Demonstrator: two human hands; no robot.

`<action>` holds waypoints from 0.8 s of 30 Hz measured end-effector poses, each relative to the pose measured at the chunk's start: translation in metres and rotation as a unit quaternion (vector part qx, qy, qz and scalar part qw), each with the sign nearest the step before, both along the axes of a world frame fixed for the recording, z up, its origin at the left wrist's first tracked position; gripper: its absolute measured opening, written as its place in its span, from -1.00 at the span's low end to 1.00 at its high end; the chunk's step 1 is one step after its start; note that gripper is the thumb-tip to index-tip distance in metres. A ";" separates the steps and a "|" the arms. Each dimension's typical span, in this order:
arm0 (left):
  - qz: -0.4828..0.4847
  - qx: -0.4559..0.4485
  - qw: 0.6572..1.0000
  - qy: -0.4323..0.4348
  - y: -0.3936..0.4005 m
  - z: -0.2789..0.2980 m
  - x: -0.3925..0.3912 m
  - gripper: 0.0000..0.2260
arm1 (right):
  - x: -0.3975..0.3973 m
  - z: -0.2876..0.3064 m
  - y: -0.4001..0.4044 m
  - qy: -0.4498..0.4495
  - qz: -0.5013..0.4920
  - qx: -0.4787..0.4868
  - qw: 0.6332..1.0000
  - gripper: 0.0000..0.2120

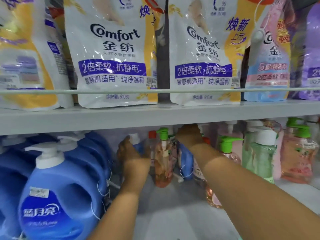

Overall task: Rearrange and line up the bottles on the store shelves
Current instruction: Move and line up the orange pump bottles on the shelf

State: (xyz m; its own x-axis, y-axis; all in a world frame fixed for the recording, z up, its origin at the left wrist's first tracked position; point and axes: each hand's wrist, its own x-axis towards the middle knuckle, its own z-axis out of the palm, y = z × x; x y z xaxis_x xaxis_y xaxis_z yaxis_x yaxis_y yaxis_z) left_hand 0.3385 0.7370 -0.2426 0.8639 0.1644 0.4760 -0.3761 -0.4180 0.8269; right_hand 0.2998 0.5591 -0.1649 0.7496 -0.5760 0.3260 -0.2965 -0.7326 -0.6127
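Two hands reached deep under the shelf. Left hand curled its fingers round a small blue bottle at its one o'clock. Right hand gripped something hidden at the back; an orange pump bottle stood between them. Two Comfort pouches faced front at twelve o'clock.

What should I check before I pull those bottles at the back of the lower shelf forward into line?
1. Left hand grip: cannot tell; it reaches around a small blue bottle, fingers hidden.
2. Right hand grip: cannot tell; it is up among the pump tops under the upper shelf.
3. Free shelf floor in front to pull bottles onto: ok.
4. Orange pump bottle between the hands upright: ok.
5. Pink bottle under the right forearm: not ok; it looks tipped over.
6. Big blue detergent jugs out of the way on the left: ok.
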 end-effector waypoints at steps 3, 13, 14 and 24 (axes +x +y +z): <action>-0.042 0.018 0.996 0.073 -0.001 0.004 0.009 -0.43 | 0.005 0.000 -0.003 0.074 0.021 -0.077 0.994 -0.69; -0.085 0.056 0.991 0.085 0.015 0.007 -0.005 -0.30 | -0.028 0.024 0.045 0.182 0.025 -0.170 0.968 -0.77; -0.096 0.053 0.991 0.074 0.020 0.005 -0.011 -0.30 | -0.035 0.027 0.049 0.205 0.029 -0.183 0.961 -0.79; -0.160 0.010 0.985 0.065 0.067 -0.017 -0.071 -0.50 | -0.127 0.021 0.044 0.119 0.182 -0.118 0.969 -0.78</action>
State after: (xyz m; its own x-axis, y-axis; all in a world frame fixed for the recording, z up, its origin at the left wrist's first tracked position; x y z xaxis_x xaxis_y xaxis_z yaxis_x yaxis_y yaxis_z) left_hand 0.2675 0.8040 -0.2598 0.9242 -0.1344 0.3574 -0.3818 -0.3124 0.8699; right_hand 0.1729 0.6031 -0.1439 0.9589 -0.1905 0.2103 -0.1048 -0.9265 -0.3615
